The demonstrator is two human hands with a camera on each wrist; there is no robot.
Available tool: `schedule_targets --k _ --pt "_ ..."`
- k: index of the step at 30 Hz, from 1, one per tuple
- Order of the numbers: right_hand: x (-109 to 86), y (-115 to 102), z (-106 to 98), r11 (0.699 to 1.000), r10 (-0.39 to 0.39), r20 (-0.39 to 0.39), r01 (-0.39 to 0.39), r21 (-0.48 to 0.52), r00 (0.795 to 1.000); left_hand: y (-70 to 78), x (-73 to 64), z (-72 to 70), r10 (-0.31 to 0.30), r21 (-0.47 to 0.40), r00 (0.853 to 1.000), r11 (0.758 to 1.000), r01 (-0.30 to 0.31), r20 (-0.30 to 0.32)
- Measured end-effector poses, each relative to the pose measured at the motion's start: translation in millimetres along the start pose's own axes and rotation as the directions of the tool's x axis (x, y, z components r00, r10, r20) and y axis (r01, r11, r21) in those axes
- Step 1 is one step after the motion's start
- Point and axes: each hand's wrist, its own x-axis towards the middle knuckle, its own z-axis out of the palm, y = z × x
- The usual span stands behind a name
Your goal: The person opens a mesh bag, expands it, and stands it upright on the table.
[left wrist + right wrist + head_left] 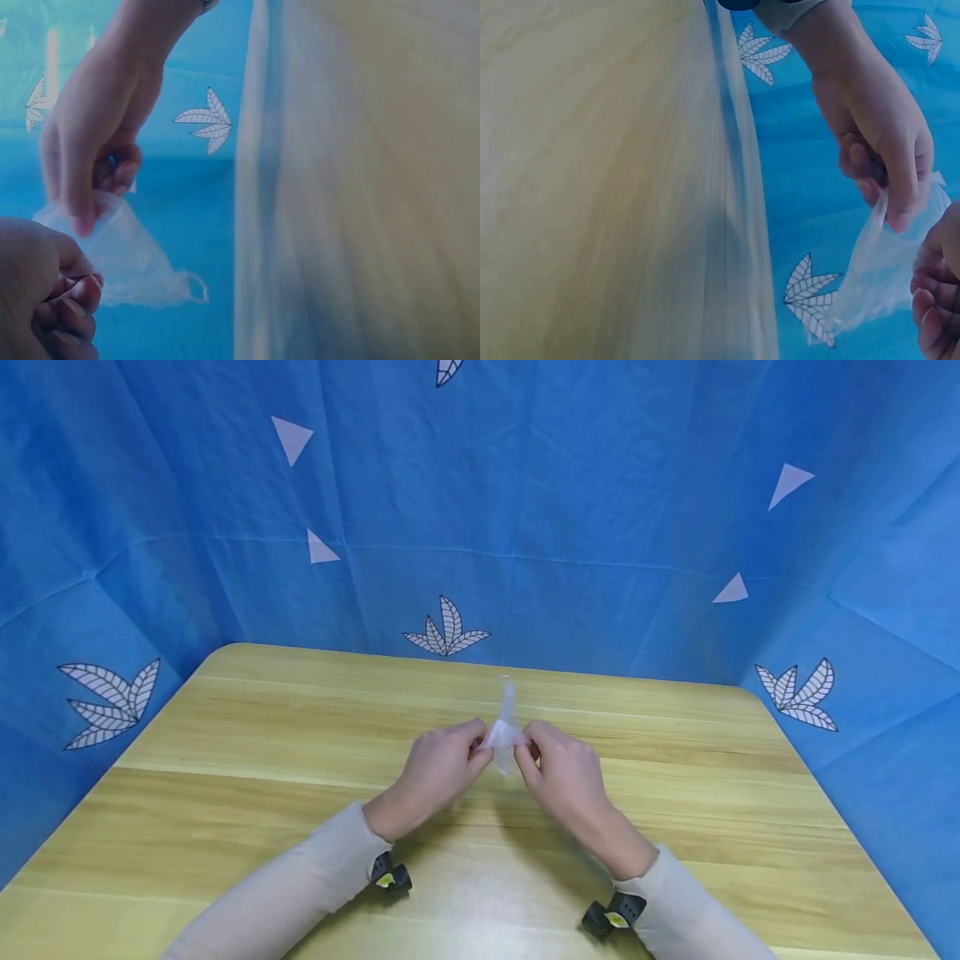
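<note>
A thin, translucent white bag-like piece of plastic (504, 734) is stretched between the two hands, above the middle of the table. My left hand (444, 764) pinches its left side between thumb and curled fingers. On the opposite side, my right hand (567, 770) grips it the same way. In the left wrist view, the sheer plastic (139, 259) tapers away from the hands to a small loop at its tip. The right wrist view shows the plastic (877, 277) hanging in a fan between the thumbs.
The wooden table (225, 810) spreads out under both forearms. A blue curtain (600, 485) with white leaves and triangles stands behind it and along both sides. Each sleeved wrist wears a black strap with a small camera.
</note>
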Motion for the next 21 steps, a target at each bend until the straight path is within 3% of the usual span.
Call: schedule_targets --k 11,21 --pt "-0.6 0.9 -0.2 1.0 0.019 0.053 -0.019 0.001 0.998 -1.6 -0.1 2.6 -0.002 -0.039 1.0 0.999 0.001 -0.025" --pt "2.9 0.8 -6.1 0.996 0.073 0.077 -0.077 0.052 0.994 -3.1 2.3 0.0 -0.029 -0.024 0.999 0.999 0.029 0.025"
